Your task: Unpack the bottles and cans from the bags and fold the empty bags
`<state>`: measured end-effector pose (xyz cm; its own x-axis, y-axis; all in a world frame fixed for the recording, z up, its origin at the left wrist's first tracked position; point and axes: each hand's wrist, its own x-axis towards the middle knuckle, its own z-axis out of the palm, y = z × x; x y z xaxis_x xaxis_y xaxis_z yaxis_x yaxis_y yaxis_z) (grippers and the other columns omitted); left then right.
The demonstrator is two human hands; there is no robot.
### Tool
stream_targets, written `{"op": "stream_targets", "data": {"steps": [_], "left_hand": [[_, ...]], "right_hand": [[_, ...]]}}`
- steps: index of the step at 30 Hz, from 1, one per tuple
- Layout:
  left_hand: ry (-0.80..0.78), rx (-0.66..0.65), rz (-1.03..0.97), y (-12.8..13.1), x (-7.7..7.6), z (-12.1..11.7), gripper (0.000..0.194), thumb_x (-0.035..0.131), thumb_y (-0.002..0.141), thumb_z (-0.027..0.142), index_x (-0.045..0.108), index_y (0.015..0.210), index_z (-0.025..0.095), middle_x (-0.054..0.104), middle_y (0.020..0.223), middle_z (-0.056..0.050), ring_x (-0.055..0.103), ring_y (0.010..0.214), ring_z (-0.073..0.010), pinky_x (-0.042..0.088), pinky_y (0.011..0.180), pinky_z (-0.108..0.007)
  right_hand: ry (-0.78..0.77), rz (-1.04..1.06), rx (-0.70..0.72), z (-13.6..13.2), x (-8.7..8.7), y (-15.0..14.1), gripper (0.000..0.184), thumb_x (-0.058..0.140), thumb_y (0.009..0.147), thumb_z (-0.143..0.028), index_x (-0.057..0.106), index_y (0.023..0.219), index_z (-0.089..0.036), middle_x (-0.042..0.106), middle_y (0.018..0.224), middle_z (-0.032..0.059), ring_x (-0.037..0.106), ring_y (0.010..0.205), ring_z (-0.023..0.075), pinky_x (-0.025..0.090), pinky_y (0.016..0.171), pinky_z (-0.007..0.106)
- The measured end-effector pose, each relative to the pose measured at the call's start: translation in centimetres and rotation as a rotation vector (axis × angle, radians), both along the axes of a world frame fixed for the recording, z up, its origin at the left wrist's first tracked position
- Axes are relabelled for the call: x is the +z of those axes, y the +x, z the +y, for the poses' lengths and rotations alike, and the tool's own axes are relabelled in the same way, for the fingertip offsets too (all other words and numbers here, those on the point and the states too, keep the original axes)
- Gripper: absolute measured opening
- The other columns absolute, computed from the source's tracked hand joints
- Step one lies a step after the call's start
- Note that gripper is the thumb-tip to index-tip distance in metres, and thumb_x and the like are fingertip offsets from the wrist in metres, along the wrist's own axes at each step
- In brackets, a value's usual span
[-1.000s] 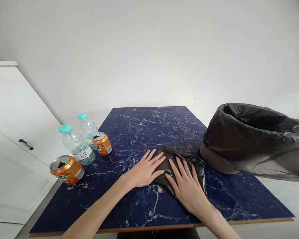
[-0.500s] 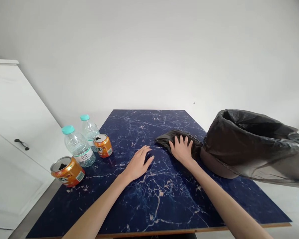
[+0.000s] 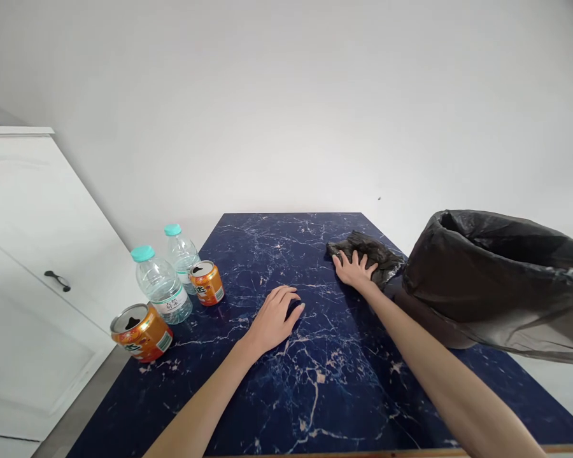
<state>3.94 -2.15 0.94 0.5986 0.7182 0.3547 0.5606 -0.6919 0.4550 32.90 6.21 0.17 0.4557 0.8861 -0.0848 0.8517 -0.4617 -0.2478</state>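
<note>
My right hand [image 3: 356, 272] has its fingers spread on the near edge of a crumpled black plastic bag [image 3: 370, 248], which lies on the table's far right part. Just right of that bag stands a dark bin [image 3: 427, 318] lined with a black bin liner [image 3: 472, 286] that hangs over its rim; the liner's mouth faces up. Near the middle of the table my left hand [image 3: 275, 318] rests on the surface, empty, fingers slightly bent and thumb apart.
On the left side of the blue marbled table [image 3: 267, 394] stand two clear bottles, one nearer [image 3: 165, 286] and one farther [image 3: 182, 251], with turquoise caps. Beside them are two opened orange cans, one near [image 3: 142, 332] and one far [image 3: 207, 283]. A white cabinet [image 3: 33, 254] flanks the left.
My right hand has moved farther away across the table, and the black plastic bag has shifted back with it, its crumpled shape altered. My left hand stays in nearly the same place.
</note>
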Motion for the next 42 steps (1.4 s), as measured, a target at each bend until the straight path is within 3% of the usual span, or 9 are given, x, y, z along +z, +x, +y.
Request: {"op": "stream_targets", "data": {"steps": [5,11,15,19,24,27,30,37,42], "left_hand": [[-0.003,-0.002,0.015,0.1,0.1,0.1,0.035,0.045,0.114,0.047,0.068,0.125,0.023,0.067,0.146,-0.012,0.055,0.146,-0.0312,0.047,0.124,-0.056],[0.010,-0.014,0.021,0.2,0.1,0.2,0.033,0.046,0.114,0.045,0.067,0.126,0.023,0.067,0.147,-0.011,0.055,0.147,-0.0310,0.046,0.125,-0.056],[0.019,-0.017,0.022,0.1,0.0,0.2,0.033,0.046,0.114,0.046,0.067,0.128,0.024,0.067,0.147,-0.011,0.056,0.146,-0.0317,0.048,0.124,-0.057],[0.036,-0.019,0.011,0.0,-0.2,0.1,0.031,0.047,0.114,0.044,0.067,0.126,0.024,0.067,0.146,-0.011,0.056,0.145,-0.0317,0.048,0.123,-0.056],[0.045,-0.021,-0.009,-0.1,-0.3,0.1,0.031,0.049,0.113,0.045,0.068,0.126,0.024,0.068,0.144,-0.011,0.058,0.144,-0.0313,0.049,0.122,-0.055],[0.040,-0.025,-0.026,-0.1,-0.4,0.0,0.030,0.051,0.112,0.045,0.068,0.125,0.024,0.069,0.143,-0.011,0.058,0.143,-0.0313,0.049,0.121,-0.055],[0.026,-0.026,-0.057,-0.2,-0.4,0.0,0.029,0.053,0.111,0.045,0.069,0.123,0.025,0.070,0.142,-0.010,0.059,0.142,-0.0317,0.049,0.121,-0.055],[-0.060,0.082,-0.249,0.1,-0.3,0.5,0.027,0.056,0.108,0.047,0.070,0.115,0.024,0.075,0.124,-0.010,0.066,0.125,-0.0317,0.050,0.114,-0.053],[-0.215,0.230,-0.485,-0.3,-0.1,1.2,0.044,0.046,0.110,0.059,0.069,0.115,0.021,0.076,0.113,-0.012,0.071,0.112,-0.0311,0.054,0.104,-0.048]], "right_hand": [[0.098,-0.043,0.028,-0.1,2.6,-0.6,0.078,0.014,0.112,-0.056,0.018,0.176,-0.013,0.008,0.181,0.0280,0.005,0.166,0.0516,0.003,0.123,0.079],[0.273,-0.119,0.355,-8.9,7.6,-3.3,0.077,0.038,0.110,-0.061,0.024,0.176,-0.023,0.012,0.184,0.0111,0.002,0.170,0.0411,0.014,0.133,0.065],[0.757,-0.255,0.528,-17.0,13.7,-1.2,0.058,0.040,0.112,-0.049,0.049,0.162,-0.023,0.050,0.167,0.0138,0.032,0.164,0.0357,0.030,0.132,0.062],[0.752,-0.427,0.301,-22.1,17.3,3.5,0.066,0.047,0.106,-0.058,0.051,0.160,-0.020,0.059,0.158,0.0183,0.056,0.145,0.0455,0.047,0.117,0.067],[0.471,-0.431,0.049,-23.7,16.5,8.9,0.072,0.045,0.100,-0.075,0.066,0.142,-0.020,0.078,0.110,0.0260,0.072,0.102,0.0548,0.056,0.078,0.066],[0.534,-0.390,0.079,-23.9,15.6,9.7,0.056,0.040,0.101,-0.075,0.073,0.108,-0.030,0.077,0.097,0.0208,0.070,0.099,0.0546,0.052,0.069,0.062],[0.619,-0.352,0.151,-24.2,15.4,8.7,0.051,0.039,0.101,-0.075,0.068,0.101,-0.033,0.076,0.092,0.0179,0.068,0.098,0.0557,0.049,0.066,0.062],[0.909,-0.223,0.660,-25.7,16.7,1.8,0.012,0.062,0.105,-0.043,0.065,0.102,-0.032,0.076,0.095,0.0073,0.073,0.092,0.0367,0.052,0.089,0.055],[0.868,-0.019,0.975,-23.5,17.7,-2.4,0.006,0.064,0.108,-0.026,0.061,0.103,-0.026,0.072,0.093,0.0029,0.067,0.091,0.0245,0.050,0.095,0.048]]}}
